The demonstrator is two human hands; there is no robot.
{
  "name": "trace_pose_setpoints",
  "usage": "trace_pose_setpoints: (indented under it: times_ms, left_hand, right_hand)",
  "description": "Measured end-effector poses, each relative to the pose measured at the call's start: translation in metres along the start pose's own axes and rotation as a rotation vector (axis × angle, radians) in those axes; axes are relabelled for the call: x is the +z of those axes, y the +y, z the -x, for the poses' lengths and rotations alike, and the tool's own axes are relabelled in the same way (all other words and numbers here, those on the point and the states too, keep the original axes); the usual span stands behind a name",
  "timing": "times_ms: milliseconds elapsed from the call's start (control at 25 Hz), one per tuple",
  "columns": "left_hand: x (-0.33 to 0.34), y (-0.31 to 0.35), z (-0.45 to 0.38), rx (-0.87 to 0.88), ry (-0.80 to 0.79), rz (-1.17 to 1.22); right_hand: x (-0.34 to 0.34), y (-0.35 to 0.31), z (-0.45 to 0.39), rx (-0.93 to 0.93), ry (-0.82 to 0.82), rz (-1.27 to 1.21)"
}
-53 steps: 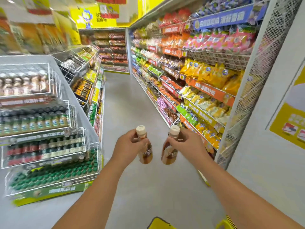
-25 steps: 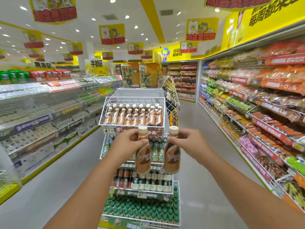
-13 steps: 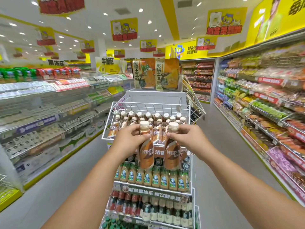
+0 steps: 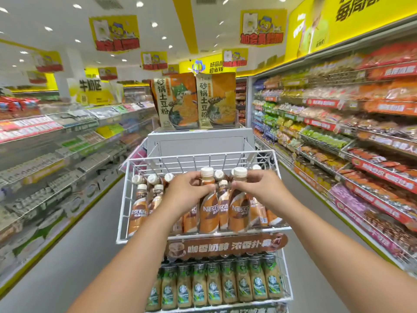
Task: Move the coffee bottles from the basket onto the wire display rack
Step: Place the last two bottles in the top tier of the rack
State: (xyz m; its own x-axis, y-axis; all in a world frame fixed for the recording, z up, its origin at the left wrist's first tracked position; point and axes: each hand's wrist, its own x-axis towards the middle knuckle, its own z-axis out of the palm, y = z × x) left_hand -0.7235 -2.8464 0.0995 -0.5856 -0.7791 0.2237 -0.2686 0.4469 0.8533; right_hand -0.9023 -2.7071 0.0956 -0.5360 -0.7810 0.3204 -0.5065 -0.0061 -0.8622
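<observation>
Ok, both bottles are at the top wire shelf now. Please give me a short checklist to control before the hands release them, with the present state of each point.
1. Left hand has a firm grip on its coffee bottle: ok, fingers curl round the neck.
2. Right hand grips the second coffee bottle: ok.
3. Both bottles upright, caps on: ok.
4. Bottles are inside the front rail of the top wire basket: ok, their bases sit behind it.
5. Bases rest flat on the shelf wires: cannot tell, the rail and the other bottles hide them.
6. Free space for them in the front row: ok, neighbouring bottles stand beside, not under.
</observation>
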Motion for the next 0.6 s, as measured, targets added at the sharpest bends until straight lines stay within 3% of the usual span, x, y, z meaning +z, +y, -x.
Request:
trace_pose_setpoints:
  times_ms: [600]
  left_hand:
    - [0.038,-0.029,-0.051,-0.101,-0.006,0.056]
  right_hand:
    - [0.009,0.034,-0.052,0.167,-0.025,0.131]
